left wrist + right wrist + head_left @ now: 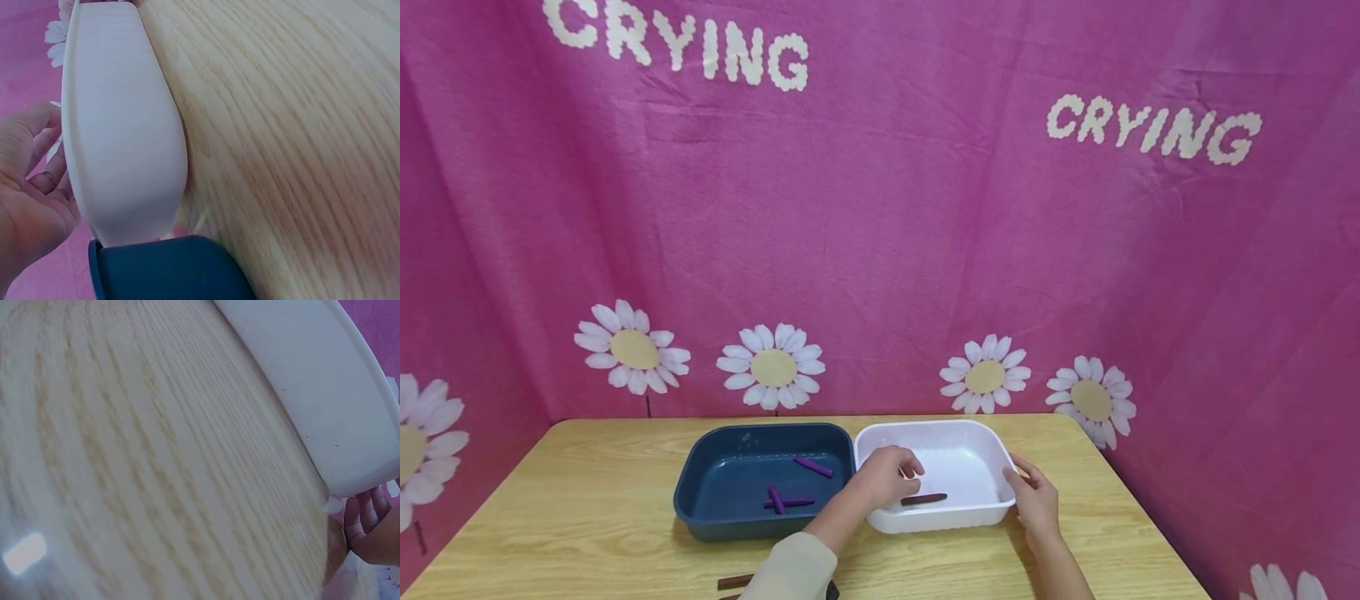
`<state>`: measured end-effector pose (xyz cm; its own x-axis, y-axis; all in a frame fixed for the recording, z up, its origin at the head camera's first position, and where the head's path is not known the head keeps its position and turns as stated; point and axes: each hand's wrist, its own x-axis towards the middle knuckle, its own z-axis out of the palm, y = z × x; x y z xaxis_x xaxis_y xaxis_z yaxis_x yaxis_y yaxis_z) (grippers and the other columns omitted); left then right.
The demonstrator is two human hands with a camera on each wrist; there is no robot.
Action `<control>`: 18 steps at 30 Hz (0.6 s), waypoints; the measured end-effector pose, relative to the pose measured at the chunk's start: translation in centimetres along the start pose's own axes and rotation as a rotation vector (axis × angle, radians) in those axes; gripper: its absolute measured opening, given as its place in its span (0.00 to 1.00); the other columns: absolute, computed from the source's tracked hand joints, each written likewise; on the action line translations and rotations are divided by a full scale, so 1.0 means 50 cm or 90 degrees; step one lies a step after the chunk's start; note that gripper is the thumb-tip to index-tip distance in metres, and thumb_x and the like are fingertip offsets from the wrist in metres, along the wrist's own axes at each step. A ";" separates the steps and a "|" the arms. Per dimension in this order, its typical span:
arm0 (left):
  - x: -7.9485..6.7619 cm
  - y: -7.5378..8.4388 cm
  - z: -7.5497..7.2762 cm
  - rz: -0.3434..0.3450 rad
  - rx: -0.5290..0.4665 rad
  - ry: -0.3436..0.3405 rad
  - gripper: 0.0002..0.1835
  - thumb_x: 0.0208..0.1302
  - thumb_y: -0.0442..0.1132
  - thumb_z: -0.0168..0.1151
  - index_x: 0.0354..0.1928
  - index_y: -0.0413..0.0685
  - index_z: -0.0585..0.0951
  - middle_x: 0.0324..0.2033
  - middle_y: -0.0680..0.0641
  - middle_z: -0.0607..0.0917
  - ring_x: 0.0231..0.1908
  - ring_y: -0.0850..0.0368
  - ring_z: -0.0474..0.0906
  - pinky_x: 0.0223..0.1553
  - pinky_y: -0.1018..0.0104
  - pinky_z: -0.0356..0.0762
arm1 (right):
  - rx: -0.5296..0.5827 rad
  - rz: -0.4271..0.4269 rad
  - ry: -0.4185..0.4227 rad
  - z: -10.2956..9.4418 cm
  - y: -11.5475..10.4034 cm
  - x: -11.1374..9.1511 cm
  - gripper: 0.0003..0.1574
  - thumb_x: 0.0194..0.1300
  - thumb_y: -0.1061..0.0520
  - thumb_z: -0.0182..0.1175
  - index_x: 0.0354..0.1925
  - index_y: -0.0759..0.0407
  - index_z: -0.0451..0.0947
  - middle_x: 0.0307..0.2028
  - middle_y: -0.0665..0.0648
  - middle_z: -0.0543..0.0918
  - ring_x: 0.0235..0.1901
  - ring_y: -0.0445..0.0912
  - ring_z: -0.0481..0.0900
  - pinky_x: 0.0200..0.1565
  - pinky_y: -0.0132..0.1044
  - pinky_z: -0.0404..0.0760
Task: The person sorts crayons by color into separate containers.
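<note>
My left hand [887,477] hovers inside the white plastic tub [942,521], its fingers loosely bent and nothing visible between them. Just beneath its fingertips a dark brown crayon [923,499] lies on the tub floor. In the left wrist view, the tub's wall partly hides the fingers of this hand [34,181]. At the tub's right side, my right hand [1036,500] holds the rim, thumb at the edge and fingers along the outside. The right wrist view shows those fingers [369,515] by the tub's end.
A dark blue tub [730,527] stands against the white one's left side, with several purple crayons [813,466] inside. Brown sticks [735,582] lie on the wooden table [587,508] near the front, partly behind my left sleeve. A pink daisy-print cloth [880,233] hangs behind.
</note>
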<state>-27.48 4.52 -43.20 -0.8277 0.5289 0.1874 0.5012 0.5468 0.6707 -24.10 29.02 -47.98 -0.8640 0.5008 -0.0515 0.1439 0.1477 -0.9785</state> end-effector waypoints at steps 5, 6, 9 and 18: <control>-0.015 0.004 -0.011 0.003 -0.002 -0.002 0.07 0.54 0.34 0.65 0.35 0.40 0.83 0.27 0.50 0.81 0.29 0.62 0.72 0.31 0.72 0.72 | -0.003 -0.005 0.000 -0.002 0.001 0.002 0.27 0.66 0.53 0.54 0.62 0.61 0.68 0.40 0.58 0.78 0.31 0.40 0.75 0.26 0.30 0.75; -0.018 0.004 -0.013 0.007 -0.001 -0.001 0.07 0.55 0.35 0.66 0.35 0.41 0.83 0.27 0.50 0.81 0.29 0.62 0.72 0.32 0.72 0.72 | -0.003 -0.005 -0.001 -0.003 0.001 0.002 0.28 0.66 0.53 0.54 0.62 0.61 0.68 0.42 0.59 0.78 0.31 0.40 0.75 0.26 0.29 0.75; -0.028 0.003 -0.023 0.020 -0.003 0.002 0.08 0.55 0.36 0.66 0.36 0.41 0.84 0.28 0.50 0.81 0.29 0.62 0.72 0.32 0.73 0.72 | -0.002 -0.002 -0.004 -0.005 -0.002 0.001 0.28 0.66 0.52 0.54 0.62 0.61 0.68 0.46 0.63 0.77 0.32 0.39 0.75 0.27 0.29 0.76; -0.066 -0.016 -0.054 0.052 0.004 0.019 0.07 0.54 0.36 0.66 0.35 0.41 0.83 0.28 0.49 0.82 0.31 0.58 0.74 0.34 0.71 0.72 | 0.001 0.005 -0.008 0.001 -0.001 0.001 0.28 0.66 0.53 0.54 0.62 0.61 0.68 0.48 0.65 0.76 0.31 0.38 0.75 0.26 0.29 0.76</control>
<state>-25.82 0.57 -42.40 -0.7911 0.5522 0.2631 0.5689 0.5062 0.6482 -24.15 29.00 -47.94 -0.8689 0.4912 -0.0616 0.1499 0.1426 -0.9784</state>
